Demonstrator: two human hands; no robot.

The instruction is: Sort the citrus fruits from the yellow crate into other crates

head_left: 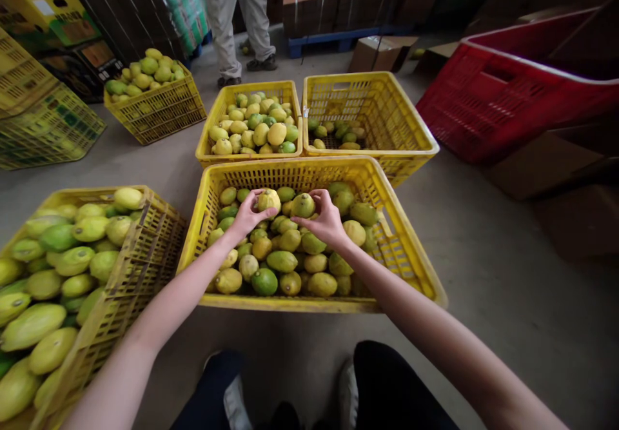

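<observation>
Over the near yellow crate, my left hand is closed around a pale yellow lemon. Beside it, my right hand grips a greener lemon between thumb and fingers. The two held fruits are close together but apart. Beneath them the crate holds many loose lemons, from deep green to yellow; a dark green lemon lies near its front wall.
Beyond stand a yellow crate full of lemons and a yellow crate with few. A heaped crate stands at left, a red bin at right. A person in light trousers stands behind.
</observation>
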